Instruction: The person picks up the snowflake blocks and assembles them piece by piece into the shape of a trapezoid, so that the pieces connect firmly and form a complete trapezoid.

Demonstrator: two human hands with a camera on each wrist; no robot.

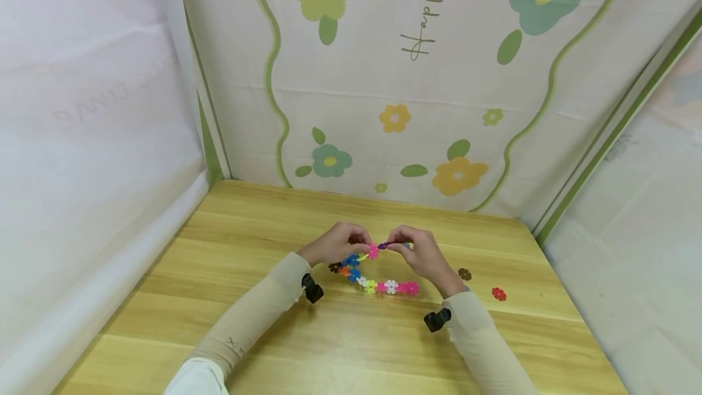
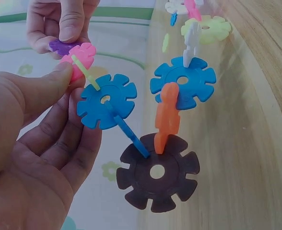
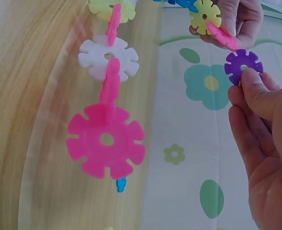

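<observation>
A chain of interlocked plastic snowflake discs curves between and below the two hands. My left hand pinches the pink disc at the chain's upper end between thumb and fingers. Facing it, my right hand pinches a purple disc, its edge right at the pink one. From the pink disc the chain runs through a yellow disc, blue discs and a dark brown disc. Past an orange disc it bends back to a white disc and a bright pink end disc.
Loose on the wooden table lie a brown disc and a red disc, right of the right hand. Floral cloth walls stand behind and at both sides. Each wrist carries a small black camera.
</observation>
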